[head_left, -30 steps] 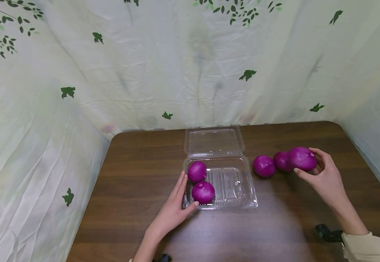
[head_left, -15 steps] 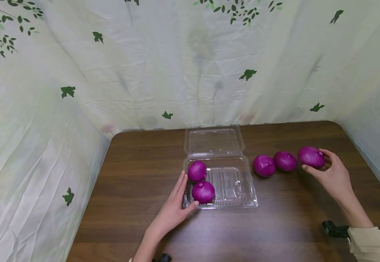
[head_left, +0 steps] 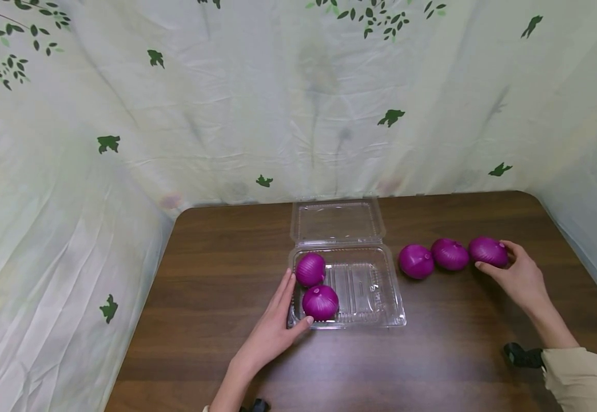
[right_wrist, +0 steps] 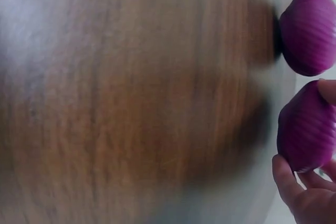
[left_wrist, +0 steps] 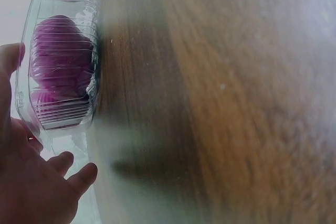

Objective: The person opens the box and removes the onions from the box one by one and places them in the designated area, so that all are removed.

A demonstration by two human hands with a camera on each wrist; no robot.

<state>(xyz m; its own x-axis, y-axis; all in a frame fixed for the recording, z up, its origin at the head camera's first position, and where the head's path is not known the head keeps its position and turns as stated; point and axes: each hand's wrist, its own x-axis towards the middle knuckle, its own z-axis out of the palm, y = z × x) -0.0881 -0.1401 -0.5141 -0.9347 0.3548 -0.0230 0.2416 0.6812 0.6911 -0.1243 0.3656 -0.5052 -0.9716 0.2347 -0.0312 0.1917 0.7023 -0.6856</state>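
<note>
A clear plastic clamshell container lies with its lid folded back. Two purple onions, a rear onion and a front onion, sit along its left side. My left hand rests at the container's front left corner, fingers straight along the side and thumb on the front rim. On the right, my right hand holds a purple onion between thumb and fingers, low over the table. It is at the right end of a row with a middle onion and a left onion.
The brown wooden table has rounded back corners. A pale curtain with leaf prints hangs behind it and at both sides. Dark wrist-worn devices, such as the right one, sit at both wrists.
My right hand has carried its onion rightward, away from overlapping the middle onion, then lowered it to the end of the row. The left hand and container have stayed put.
</note>
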